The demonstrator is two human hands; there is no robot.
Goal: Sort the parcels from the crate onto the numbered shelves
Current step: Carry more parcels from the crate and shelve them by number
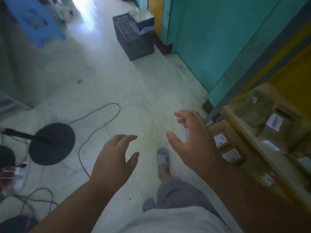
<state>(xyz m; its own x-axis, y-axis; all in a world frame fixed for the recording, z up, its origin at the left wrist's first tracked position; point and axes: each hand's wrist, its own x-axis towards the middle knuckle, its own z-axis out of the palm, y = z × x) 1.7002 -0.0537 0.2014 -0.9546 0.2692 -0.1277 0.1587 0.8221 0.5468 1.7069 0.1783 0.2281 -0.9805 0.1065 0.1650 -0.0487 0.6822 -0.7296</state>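
A dark plastic crate (134, 41) stands on the floor far ahead, by the teal wall, with a blue-and-white parcel (144, 22) sticking out of its top. At the right runs the yellow shelf unit (244, 132), holding several brown parcels with white labels (274, 122). My left hand (114, 158) hovers over the floor at the centre, fingers relaxed, holding nothing. My right hand (193, 142) is raised beside the shelf's near edge, fingers loosely spread and empty. Both hands are well short of the crate.
A black round stand base (51, 143) with its pole sits at the left, and a cable (94, 130) loops across the pale tiled floor. A blue stool (33, 19) stands far left. My slippered foot (163, 158) steps forward between my hands.
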